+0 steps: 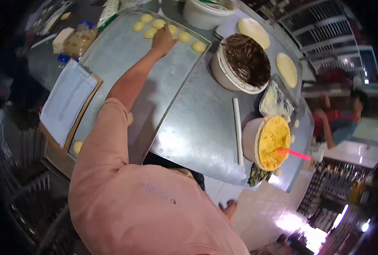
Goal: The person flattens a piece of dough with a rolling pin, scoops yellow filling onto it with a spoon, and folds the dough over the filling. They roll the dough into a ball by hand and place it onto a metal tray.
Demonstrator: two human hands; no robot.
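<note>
1. The fingers of the left hand [162, 39] were curled down onto a dough ball [158, 24]; whether they gripped it or merely pressed on it could not be told.
2. That dough ball lay in a cluster of dough balls [184, 37] at the far end of a metal tray [125, 55].
3. The arm, in a pink sleeve [108, 140], stretched along the tray; one more dough piece [77, 147] sat at its near corner.
4. The right hand [229, 208] hung low beside the body, off the surface, with its fingers loosely apart and holding nothing.
5. A clipboard [68, 102] overlapped the tray's left edge.
6. On the steel surface [197, 123] to the right stood a tub of chocolate filling [245, 61], a tub of yellow filling [269, 142] with a pink spatula [293, 154], and flattened dough discs [286, 69].
</note>
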